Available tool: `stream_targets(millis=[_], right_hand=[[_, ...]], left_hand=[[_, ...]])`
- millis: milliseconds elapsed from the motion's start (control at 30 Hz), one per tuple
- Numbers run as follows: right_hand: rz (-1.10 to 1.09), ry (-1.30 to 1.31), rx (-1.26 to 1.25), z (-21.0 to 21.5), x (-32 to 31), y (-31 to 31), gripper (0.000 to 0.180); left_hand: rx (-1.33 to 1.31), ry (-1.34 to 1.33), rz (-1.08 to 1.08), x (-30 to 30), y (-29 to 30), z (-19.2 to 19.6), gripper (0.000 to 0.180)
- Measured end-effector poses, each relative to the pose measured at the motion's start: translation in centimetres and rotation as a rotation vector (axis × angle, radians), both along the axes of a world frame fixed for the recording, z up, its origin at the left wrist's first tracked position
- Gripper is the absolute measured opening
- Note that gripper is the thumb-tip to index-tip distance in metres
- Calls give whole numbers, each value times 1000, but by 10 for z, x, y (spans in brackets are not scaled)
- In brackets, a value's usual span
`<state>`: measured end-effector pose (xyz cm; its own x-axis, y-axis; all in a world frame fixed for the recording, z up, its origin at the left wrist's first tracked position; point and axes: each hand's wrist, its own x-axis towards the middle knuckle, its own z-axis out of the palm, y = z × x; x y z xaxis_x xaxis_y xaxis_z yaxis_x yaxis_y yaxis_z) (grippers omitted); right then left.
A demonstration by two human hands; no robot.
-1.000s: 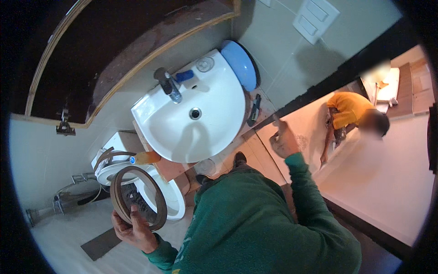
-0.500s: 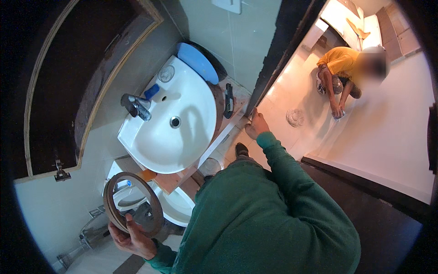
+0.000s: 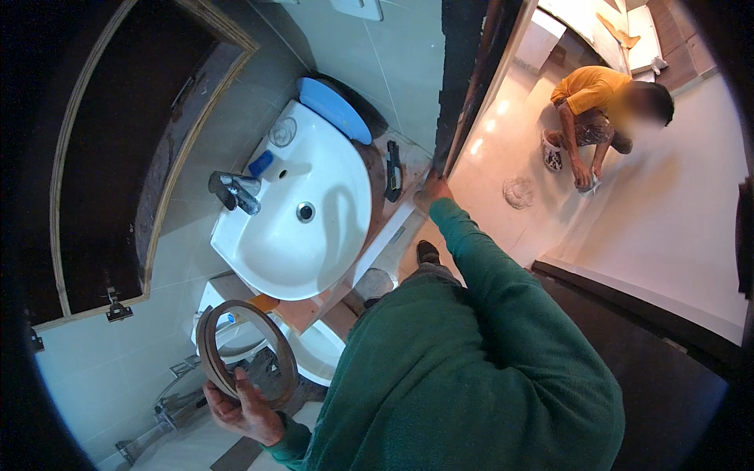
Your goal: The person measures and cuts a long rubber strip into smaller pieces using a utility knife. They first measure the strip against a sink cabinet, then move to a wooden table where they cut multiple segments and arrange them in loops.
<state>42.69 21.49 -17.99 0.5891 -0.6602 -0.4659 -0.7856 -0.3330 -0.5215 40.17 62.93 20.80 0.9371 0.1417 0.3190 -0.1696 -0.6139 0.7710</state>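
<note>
My left hand grips a round wooden-framed mirror at its lower rim, holding it over the white toilet at the lower left. My right hand reaches forward in a green sleeve and rests on the edge of the dark door frame, beside the wooden counter end. Its fingers are partly hidden against the frame. The white washbasin with a chrome tap lies between my two hands.
A blue oval lid and a dark tool lie on the counter behind the basin. A dark wood-framed recess fills the left wall. Through the doorway another person in an orange shirt crouches on the pale floor.
The view has swung left and down. The mirror stays in my left hand and sits lower beside the basin. My right hand has moved from the counter edge to the door frame.
</note>
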Motion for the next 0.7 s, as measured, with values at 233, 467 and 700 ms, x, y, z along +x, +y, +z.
stream_targets(millis=[233, 467, 700], right_hand=[[-34, -30, 2, -25, 7, -5, 97], [79, -266, -28, -49, 17, -25, 68], [-602, -518, 545, 0, -47, 28, 42]], left_hand=[[-2, 29, 10, -6, -6, 0, 28], [-4, 37, -18, 0, -11, -3, 26], [12, 86, -61, 8, -25, -4, 27]])
